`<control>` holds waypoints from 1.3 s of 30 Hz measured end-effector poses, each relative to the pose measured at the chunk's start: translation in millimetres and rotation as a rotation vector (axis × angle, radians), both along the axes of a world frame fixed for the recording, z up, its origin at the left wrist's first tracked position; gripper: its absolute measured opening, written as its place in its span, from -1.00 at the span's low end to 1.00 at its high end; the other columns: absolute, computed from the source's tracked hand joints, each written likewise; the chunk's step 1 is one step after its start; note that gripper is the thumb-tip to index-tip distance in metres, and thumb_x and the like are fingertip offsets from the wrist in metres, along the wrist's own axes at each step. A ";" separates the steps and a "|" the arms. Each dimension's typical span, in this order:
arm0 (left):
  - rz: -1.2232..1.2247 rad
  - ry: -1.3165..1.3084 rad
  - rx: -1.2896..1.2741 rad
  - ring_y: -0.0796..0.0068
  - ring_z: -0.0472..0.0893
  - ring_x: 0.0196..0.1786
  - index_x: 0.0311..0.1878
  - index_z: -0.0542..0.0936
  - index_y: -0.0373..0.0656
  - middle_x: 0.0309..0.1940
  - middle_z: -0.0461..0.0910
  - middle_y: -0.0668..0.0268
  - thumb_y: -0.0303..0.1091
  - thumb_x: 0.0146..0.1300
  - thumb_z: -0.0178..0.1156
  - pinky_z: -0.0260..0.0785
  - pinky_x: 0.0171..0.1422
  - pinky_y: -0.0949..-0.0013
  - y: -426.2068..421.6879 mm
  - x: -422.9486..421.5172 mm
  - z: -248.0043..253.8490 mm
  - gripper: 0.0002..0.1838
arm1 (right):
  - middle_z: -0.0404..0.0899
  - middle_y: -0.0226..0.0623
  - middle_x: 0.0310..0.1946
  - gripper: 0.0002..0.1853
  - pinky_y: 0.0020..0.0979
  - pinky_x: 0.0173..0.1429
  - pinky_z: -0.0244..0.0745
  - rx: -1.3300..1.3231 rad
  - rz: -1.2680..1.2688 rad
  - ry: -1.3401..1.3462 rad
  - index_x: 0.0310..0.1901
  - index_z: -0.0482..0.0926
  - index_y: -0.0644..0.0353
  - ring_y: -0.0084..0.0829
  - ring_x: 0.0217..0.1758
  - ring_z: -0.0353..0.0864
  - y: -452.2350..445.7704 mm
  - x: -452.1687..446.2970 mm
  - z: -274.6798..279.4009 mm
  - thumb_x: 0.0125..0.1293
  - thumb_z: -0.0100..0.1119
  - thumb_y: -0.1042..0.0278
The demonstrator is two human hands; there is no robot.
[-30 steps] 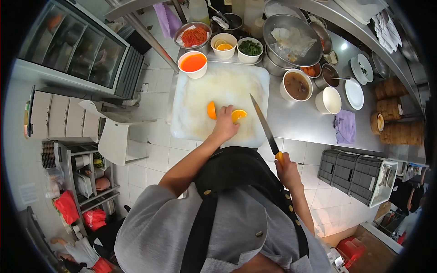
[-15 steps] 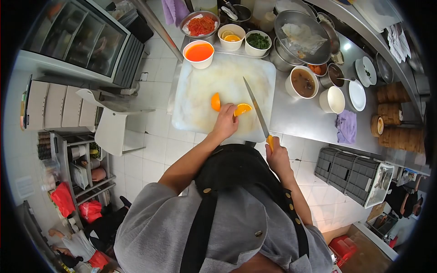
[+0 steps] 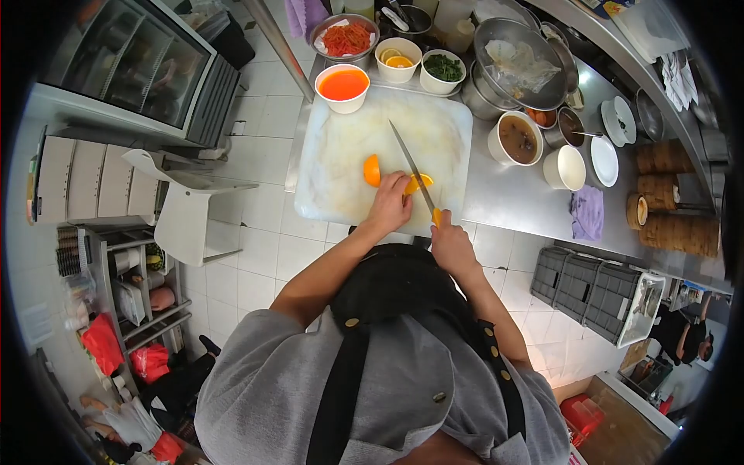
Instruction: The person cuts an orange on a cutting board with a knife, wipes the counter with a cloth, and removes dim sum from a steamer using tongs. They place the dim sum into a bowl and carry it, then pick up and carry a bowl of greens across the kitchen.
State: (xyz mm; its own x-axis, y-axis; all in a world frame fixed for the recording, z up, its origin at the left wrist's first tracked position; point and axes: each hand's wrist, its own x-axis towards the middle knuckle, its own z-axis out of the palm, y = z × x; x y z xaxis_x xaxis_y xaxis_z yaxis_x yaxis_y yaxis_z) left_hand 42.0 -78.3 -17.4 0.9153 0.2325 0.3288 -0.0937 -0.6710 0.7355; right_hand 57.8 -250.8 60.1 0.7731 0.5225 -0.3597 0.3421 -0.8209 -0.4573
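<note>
On the white cutting board (image 3: pixel 333 155), my left hand (image 3: pixel 392 204) has its fingers closed on an orange piece (image 3: pixel 425 183), cut face showing. A knife (image 3: pixel 407 155) with a yellow handle is gripped in my right hand (image 3: pixel 453 246). Its long blade points up and left over the board and crosses the held orange piece; whether the edge has entered the fruit I cannot tell. Just left of my fingertips, another orange piece (image 3: pixel 372 170) lies on the board, peel side showing.
A bowl of orange-red liquid (image 3: pixel 342 84) stands on the board's top left corner. Behind the board are shredded carrot (image 3: pixel 346 39), a bowl of orange slices (image 3: pixel 398 58) and chopped greens (image 3: pixel 442 67). A bowl of brown soup (image 3: pixel 517 139) and a purple cloth (image 3: pixel 587 211) sit right.
My right hand has moved left with the knife, bringing the blade from beside the orange piece to across it. My left hand has shifted slightly right and keeps its hold.
</note>
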 end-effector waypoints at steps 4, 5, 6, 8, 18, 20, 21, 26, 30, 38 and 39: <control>-0.010 0.001 -0.011 -0.03 0.40 0.04 -0.05 0.46 -0.40 -0.01 0.41 -0.01 -0.63 -0.09 0.16 0.30 0.17 0.15 2.0 2.2 -1.1 -0.57 | 0.53 0.22 -0.53 -0.66 0.03 -0.32 0.52 -0.056 0.038 0.000 -0.04 0.16 0.38 0.18 -0.41 0.59 -9.2 -3.0 3.1 0.33 -0.04 0.31; -0.010 0.000 -0.005 -0.03 0.40 0.04 -0.04 0.45 -0.39 -0.02 0.41 -0.01 -0.63 -0.09 0.16 0.30 0.17 0.16 1.9 3.0 -1.5 -0.57 | 0.53 0.23 -0.53 -0.65 0.03 -0.33 0.53 -0.073 0.019 0.016 -0.04 0.15 0.39 0.18 -0.41 0.59 -11.8 -6.4 6.3 0.33 -0.04 0.31; -0.010 0.001 0.001 -0.03 0.40 0.04 -0.04 0.45 -0.39 -0.02 0.41 -0.01 -0.63 -0.09 0.16 0.30 0.17 0.16 1.6 3.1 -1.7 -0.57 | 0.53 0.23 -0.53 -0.65 0.03 -0.33 0.53 -0.079 0.025 0.015 -0.04 0.15 0.39 0.18 -0.41 0.59 -13.7 -9.7 6.5 0.33 -0.04 0.31; -0.010 0.013 -0.004 -0.02 0.40 0.04 -0.04 0.45 -0.38 -0.03 0.41 0.00 -0.62 -0.10 0.16 0.30 0.17 0.16 1.7 3.3 -2.3 -0.56 | 0.52 0.24 -0.53 -0.64 0.05 -0.33 0.52 -0.071 0.011 0.059 -0.02 0.15 0.40 0.20 -0.42 0.58 -16.9 -13.9 4.1 0.33 -0.05 0.31; -0.025 0.022 0.017 -0.03 0.39 0.00 -0.04 0.44 -0.39 -0.05 0.42 0.00 -0.67 -0.14 0.11 0.29 0.14 0.13 0.2 5.6 -3.5 -0.54 | 0.50 0.29 -0.51 -0.64 0.12 -0.35 0.45 0.128 -0.072 -0.040 -0.03 0.18 0.39 0.25 -0.43 0.53 30.0 21.5 -52.0 0.31 0.00 0.32; -0.039 0.037 0.035 -0.05 0.39 0.02 -0.02 0.42 -0.40 -0.03 0.41 -0.03 -0.66 -0.13 0.14 0.29 0.16 0.12 0.8 1.3 -9.0 -0.53 | 0.53 0.25 -0.48 -0.64 0.06 -0.31 0.49 0.065 0.003 -0.101 -0.01 0.19 0.38 0.21 -0.39 0.56 38.9 36.6 -33.1 0.34 -0.05 0.26; -0.045 0.043 0.049 -0.07 0.38 0.04 0.00 0.40 -0.41 -0.01 0.39 -0.06 -0.65 -0.11 0.16 0.28 0.18 0.11 2.4 3.0 -9.4 -0.52 | 0.54 0.22 -0.49 -0.67 0.06 -0.32 0.47 0.096 -0.014 -0.095 -0.02 0.22 0.33 0.21 -0.41 0.55 33.8 40.2 -27.8 0.32 -0.01 0.29; 0.078 0.122 0.022 -0.15 0.35 0.09 0.06 0.33 -0.40 0.05 0.31 -0.15 -0.53 -0.05 0.30 0.24 0.22 0.08 -14.2 4.0 -5.2 -0.44 | 0.53 0.18 -0.51 -0.72 0.06 -0.35 0.44 0.350 -0.104 -0.103 -0.03 0.27 0.25 0.22 -0.43 0.53 -27.1 36.0 23.3 0.30 0.04 0.36; 0.163 0.177 0.022 -0.17 0.34 0.09 0.03 0.32 -0.39 0.05 0.27 -0.18 -0.47 -0.07 0.37 0.24 0.21 0.07 -21.6 20.3 -8.1 -0.41 | 0.54 0.16 -0.52 -0.71 0.00 -0.38 0.43 0.352 -0.292 0.019 0.00 0.30 0.21 0.22 -0.43 0.53 -76.5 23.5 32.8 0.30 0.07 0.36; 0.230 0.171 0.111 -0.16 0.37 0.07 0.01 0.32 -0.45 0.04 0.27 -0.19 -0.47 -0.06 0.39 0.30 0.17 0.12 -21.2 100.8 -7.3 -0.41 | 0.53 0.13 -0.55 -0.72 -0.06 -0.39 0.43 0.329 -0.410 0.068 -0.03 0.33 0.22 0.19 -0.44 0.54 -144.1 3.1 28.9 0.29 0.09 0.36; 0.238 0.157 0.111 -0.16 0.37 0.05 0.01 0.32 -0.45 0.03 0.28 -0.19 -0.48 -0.06 0.39 0.30 0.16 0.12 -19.4 119.6 -7.1 -0.41 | 0.53 0.13 -0.55 -0.73 -0.06 -0.39 0.43 0.321 -0.415 0.057 -0.03 0.33 0.22 0.18 -0.44 0.54 -150.0 1.9 28.2 0.29 0.09 0.36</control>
State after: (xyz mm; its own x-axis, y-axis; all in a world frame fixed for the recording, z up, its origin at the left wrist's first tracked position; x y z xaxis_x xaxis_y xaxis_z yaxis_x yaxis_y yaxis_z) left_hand 161.6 -97.7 -24.5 0.8812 0.4171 0.2225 0.1851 -0.7375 0.6495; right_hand 59.7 -400.8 88.3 0.9224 0.2670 -0.2790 -0.0149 -0.6974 -0.7165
